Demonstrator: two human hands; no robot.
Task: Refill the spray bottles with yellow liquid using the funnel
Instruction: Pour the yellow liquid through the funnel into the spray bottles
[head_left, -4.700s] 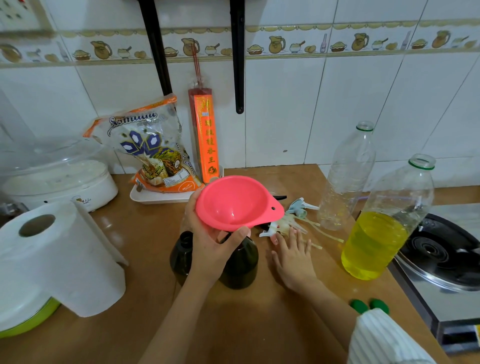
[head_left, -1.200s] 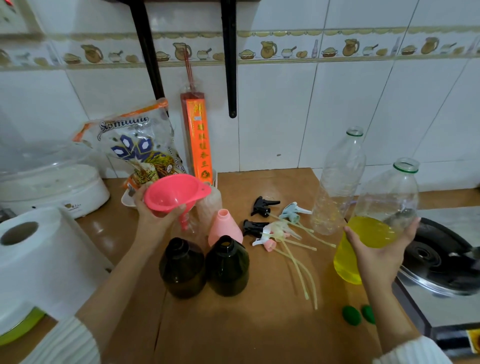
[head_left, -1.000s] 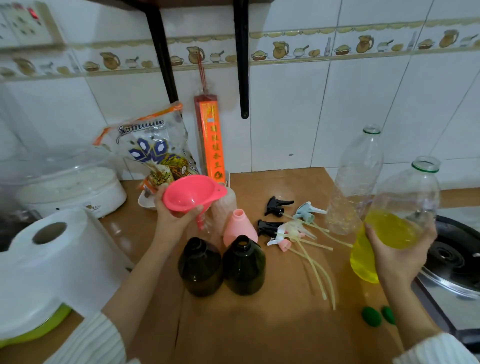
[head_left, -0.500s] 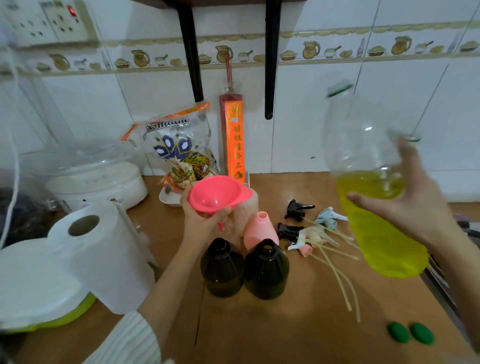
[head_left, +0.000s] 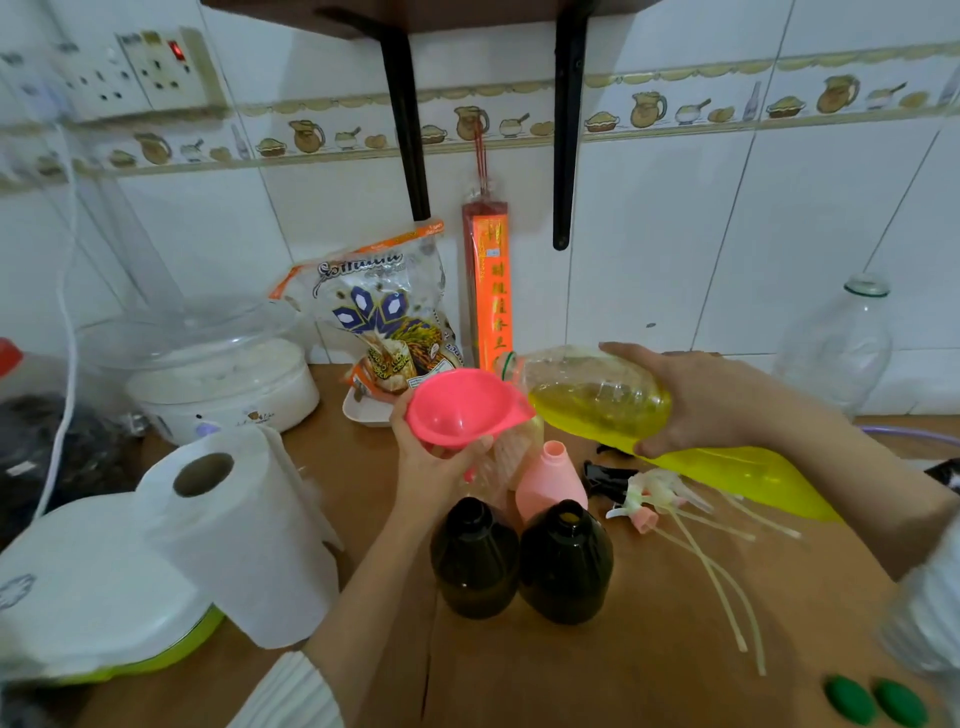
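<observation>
Right hand (head_left: 696, 400) grips a tipped bottle (head_left: 597, 400) of yellow liquid beside the pink funnel (head_left: 462, 410) held by left hand (head_left: 436, 467); two dark bottles (head_left: 519, 561) stand open.

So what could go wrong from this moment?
The big bottle, tipped nearly flat in the right hand, has its mouth at the funnel's rim, so liquid may splash past the bowl. The left hand holds the funnel tilted over a clear bottle; it could wobble.
</observation>
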